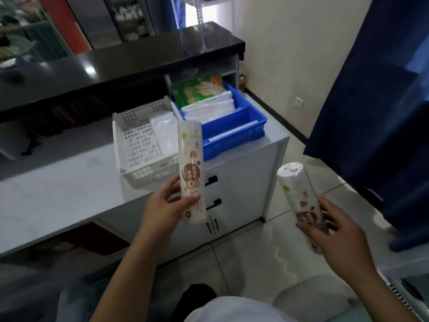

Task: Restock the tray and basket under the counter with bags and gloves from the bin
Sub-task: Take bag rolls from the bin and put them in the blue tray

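My left hand (pixel 173 204) grips a white roll of bags (pixel 191 159) with brown print, held upright in front of the counter's lower shelf. My right hand (pixel 334 228) grips a second, similar roll of bags (pixel 294 189), tilted, over the floor to the right. On the shelf under the black counter top stand a white perforated basket (pixel 132 145) with a clear white packet (pixel 163 131) inside, and a blue tray (pixel 234 133) with a green packet (pixel 199 90) and white packets (pixel 210 109) in its rear compartments. The bin is partly visible at bottom right (pixel 406 291).
The black counter top (pixel 116 66) overhangs the grey shelf (pixel 58 194). A grey cabinet with black handles (pixel 234 191) stands below. A person in dark blue clothing (pixel 376 112) stands at right on the tiled floor (pixel 255 259).
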Tool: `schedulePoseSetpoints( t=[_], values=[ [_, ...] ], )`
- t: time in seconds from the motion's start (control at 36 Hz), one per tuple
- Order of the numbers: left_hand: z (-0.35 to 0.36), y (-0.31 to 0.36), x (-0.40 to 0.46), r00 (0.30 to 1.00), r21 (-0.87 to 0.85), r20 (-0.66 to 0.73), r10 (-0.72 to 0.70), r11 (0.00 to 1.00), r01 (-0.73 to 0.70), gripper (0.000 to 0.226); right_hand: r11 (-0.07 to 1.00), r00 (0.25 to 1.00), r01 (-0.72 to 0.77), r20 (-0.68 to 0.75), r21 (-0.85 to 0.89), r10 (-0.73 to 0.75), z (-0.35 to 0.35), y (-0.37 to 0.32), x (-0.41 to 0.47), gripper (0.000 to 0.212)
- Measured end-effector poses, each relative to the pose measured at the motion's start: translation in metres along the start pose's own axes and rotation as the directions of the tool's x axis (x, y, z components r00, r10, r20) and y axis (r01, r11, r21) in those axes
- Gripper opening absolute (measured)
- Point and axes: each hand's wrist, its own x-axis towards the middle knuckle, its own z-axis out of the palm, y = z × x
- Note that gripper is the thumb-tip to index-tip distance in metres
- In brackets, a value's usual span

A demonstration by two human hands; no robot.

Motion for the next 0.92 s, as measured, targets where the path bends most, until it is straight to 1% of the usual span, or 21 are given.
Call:
schedulePoseSetpoints(
  t=[0.06,0.11,0.19,0.31,0.39,0.44,0.47,0.56,0.61,0.69,0.78,0.86,0.92],
  values=[
    [0.001,0.014,0.022,0.999,0.109,0.006,0.033,0.993,-0.033,0.064,0.999,0.999,0.035,0.011,0.026,-0.035,0.002,-0.006,0.019,0.061],
    [0.004,0.029,0.049,0.997,0.233,0.043,0.065,0.97,-0.073,0.063,0.997,0.997,0.07,0.017,0.035,-0.071,0.005,-0.013,0.037,0.06],
    [0.013,0.05,0.099,0.99,0.412,0.089,0.108,0.901,-0.135,0.063,0.995,0.995,0.101,-0.019,0.0,-0.101,0.01,-0.021,0.065,0.062],
    [0.029,0.072,0.171,0.968,0.621,0.188,0.165,0.744,-0.247,0.061,0.993,0.993,0.088,-0.078,-0.075,-0.094,0.016,-0.012,0.092,0.062],
    [0.047,0.076,0.223,0.95,0.752,0.257,0.176,0.581,-0.311,0.061,0.996,0.993,0.034,-0.112,-0.085,-0.044,0.018,-0.003,0.113,0.065],
    [0.06,0.073,0.254,0.939,0.807,0.3,0.169,0.48,-0.344,0.064,0.994,0.994,-0.003,-0.111,-0.105,-0.008,0.016,-0.004,0.13,0.068],
    [0.066,0.071,0.269,0.935,0.82,0.319,0.153,0.449,-0.353,0.065,0.993,0.994,-0.023,-0.111,-0.117,0.01,0.014,-0.007,0.14,0.07],
    [0.083,0.061,0.308,0.93,0.842,0.358,0.087,0.4,-0.362,0.066,0.989,0.984,-0.08,-0.167,-0.126,0.058,0.006,-0.018,0.168,0.075],
    [0.094,0.053,0.328,0.92,0.849,0.387,0.065,0.364,-0.383,0.064,0.985,0.977,-0.107,-0.199,-0.133,0.079,0.003,-0.024,0.184,0.074],
    [0.107,0.039,0.346,0.91,0.84,0.407,0.073,0.362,-0.405,0.059,0.986,0.973,-0.106,-0.217,-0.128,0.077,0.006,-0.029,0.204,0.071],
    [0.111,0.029,0.352,0.905,0.829,0.414,0.102,0.368,-0.421,0.056,0.986,0.978,-0.09,-0.201,-0.141,0.061,0.015,-0.029,0.217,0.071],
    [0.111,0.027,0.345,0.906,0.795,0.38,0.186,0.436,-0.422,0.046,0.982,0.984,-0.106,-0.157,-0.156,0.082,0.024,-0.027,0.231,0.069],
    [0.109,0.028,0.335,0.916,0.783,0.34,0.212,0.477,-0.4,0.043,0.979,0.99,-0.103,-0.116,-0.175,0.083,0.027,-0.028,0.242,0.067]
  ],
)
